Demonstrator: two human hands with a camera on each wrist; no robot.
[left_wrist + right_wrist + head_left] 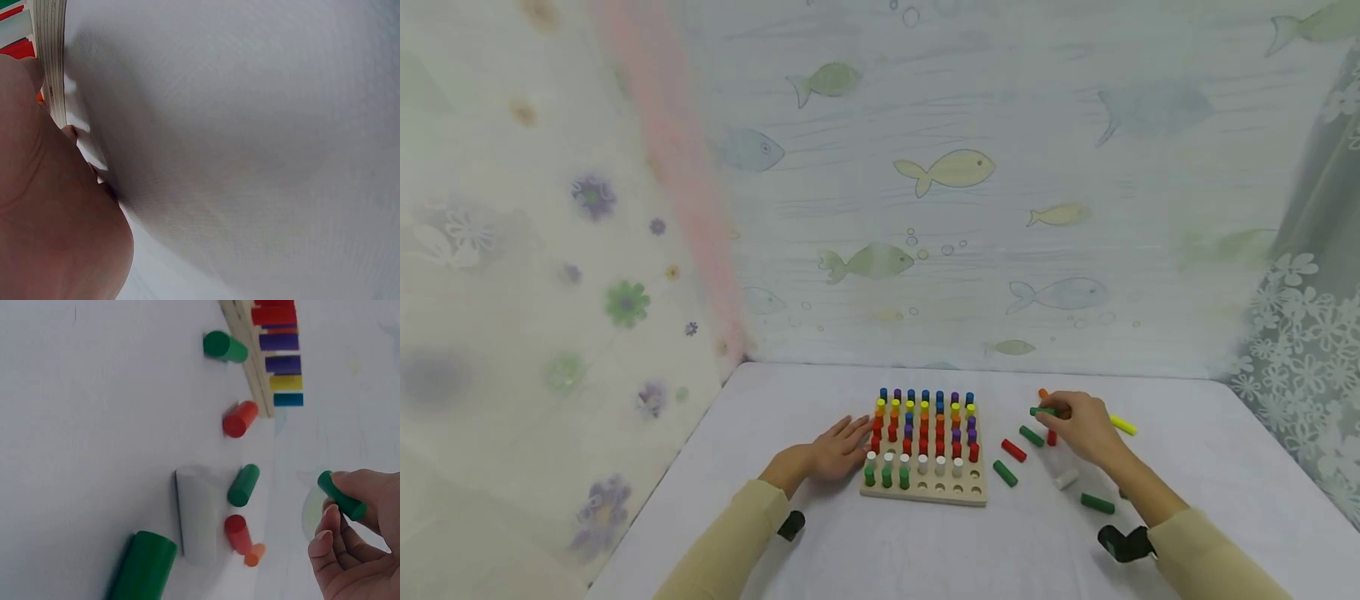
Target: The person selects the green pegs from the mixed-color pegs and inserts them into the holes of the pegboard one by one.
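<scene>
A wooden pegboard (925,493) stands on the table, with rows of coloured pegs upright in its holes. In the front row, three green pegs (887,477) stand at the left and the holes to their right are bare. My left hand (837,450) lies at the board's left side, fingers extended along its edge; the left wrist view shows the board's side (53,62) close by the hand. Right of the board, my right hand (1082,425) pinches a green peg (342,496) between thumb and fingers, above the table.
Loose pegs lie right of the board: green (1005,473), red (1013,450), white (1066,479), yellow (1123,425) and another green peg (1097,503) among them. An orange peg (1043,394) lies beyond the right hand. A fish-patterned curtain (955,250) hangs behind the white-covered table (820,567).
</scene>
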